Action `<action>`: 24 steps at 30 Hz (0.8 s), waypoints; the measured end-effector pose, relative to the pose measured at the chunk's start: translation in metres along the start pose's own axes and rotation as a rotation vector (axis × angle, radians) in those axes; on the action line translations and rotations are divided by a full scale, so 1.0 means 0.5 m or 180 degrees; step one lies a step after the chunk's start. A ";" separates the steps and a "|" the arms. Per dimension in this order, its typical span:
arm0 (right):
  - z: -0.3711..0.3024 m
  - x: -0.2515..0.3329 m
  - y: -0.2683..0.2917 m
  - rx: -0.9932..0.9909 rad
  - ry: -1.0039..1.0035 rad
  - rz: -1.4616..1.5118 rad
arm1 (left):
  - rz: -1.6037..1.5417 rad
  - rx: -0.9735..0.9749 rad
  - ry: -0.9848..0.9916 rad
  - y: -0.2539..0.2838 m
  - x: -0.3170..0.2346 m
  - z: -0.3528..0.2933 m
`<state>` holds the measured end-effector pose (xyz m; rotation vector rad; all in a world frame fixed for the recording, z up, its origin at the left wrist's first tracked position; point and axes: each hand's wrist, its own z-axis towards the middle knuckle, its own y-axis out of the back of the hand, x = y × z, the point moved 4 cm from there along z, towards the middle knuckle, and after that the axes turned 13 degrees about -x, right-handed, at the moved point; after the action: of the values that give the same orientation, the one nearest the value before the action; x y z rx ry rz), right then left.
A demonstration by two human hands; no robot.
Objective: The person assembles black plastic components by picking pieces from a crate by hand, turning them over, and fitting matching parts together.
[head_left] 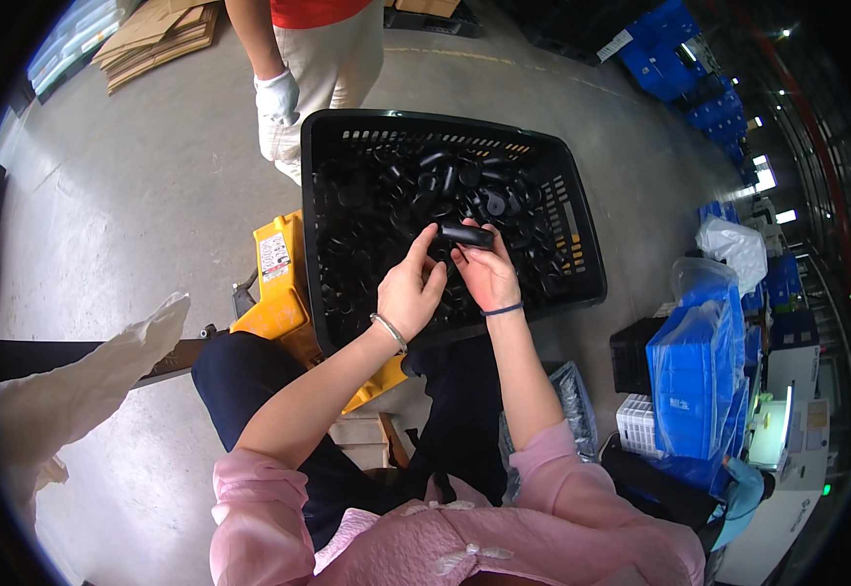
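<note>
A dark, rounded black plastic part [468,236] is held up over a large black crate [582,256]. My right hand [490,278] grips it from below, fingers curled against its underside. At its left end is my left hand [410,291], closed with the index fingertip against the part and the thumb lower down. Between the two hands lies dark shadow, and any second piece there cannot be made out. Under my hands, many similar black plastic parts [494,202] lie loose in the slotted crate, some tubular, some with round ends.
A yellow pallet jack [279,269] stands left of the crate. Beyond it is another person's gloved hand [277,98]. Wrapped blue bins [694,376] and a white basket [638,424] are on the right, near a bent-over person [741,500]. Flattened cardboard [157,39] lies far left.
</note>
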<state>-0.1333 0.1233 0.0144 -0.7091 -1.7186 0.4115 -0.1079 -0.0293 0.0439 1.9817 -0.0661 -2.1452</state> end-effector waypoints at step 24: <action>-0.007 0.007 -0.015 0.0063 0.0361 -0.0386 | 0.1091 0.0020 -0.0739 0.002 -0.015 -0.006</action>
<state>-0.1322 0.1196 0.0227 -0.5994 -1.6386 0.2982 -0.1042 -0.0283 0.0510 1.5769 -0.4178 -2.1307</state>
